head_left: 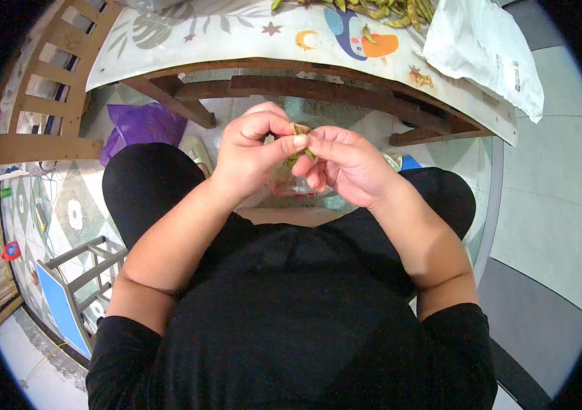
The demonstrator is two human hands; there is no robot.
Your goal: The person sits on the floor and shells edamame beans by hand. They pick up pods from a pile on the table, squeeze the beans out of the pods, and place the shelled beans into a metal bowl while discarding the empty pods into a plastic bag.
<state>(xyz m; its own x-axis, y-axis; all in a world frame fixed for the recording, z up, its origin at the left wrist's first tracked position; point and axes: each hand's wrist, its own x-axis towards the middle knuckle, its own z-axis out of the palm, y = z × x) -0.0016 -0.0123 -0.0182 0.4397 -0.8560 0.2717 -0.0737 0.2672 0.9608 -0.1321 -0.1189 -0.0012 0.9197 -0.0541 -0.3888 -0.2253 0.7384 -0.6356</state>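
Between my two hands, above my lap, is a green bean pod (299, 128). My left hand (255, 143) pinches it between thumb and forefinger. From the other side my right hand (349, 160) grips it too, thumb tip close to the left thumb, with the lower fingers curled beneath. Fingers cover much of the pod, so whether it is split cannot be made out. More pods lie in a heap (407, 12) at the far edge of the low table (236, 41), and a single pod (368, 34) rests apart from them on the printed cover.
A white plastic bag (486, 55) overhangs the table's right end. Beneath my hands is a partly hidden clear container (298, 186) with red on it. A purple bag (142, 126) lies by my left knee. A blue-topped stool (65, 301) is tipped over at left, near a wooden chair (45, 147).
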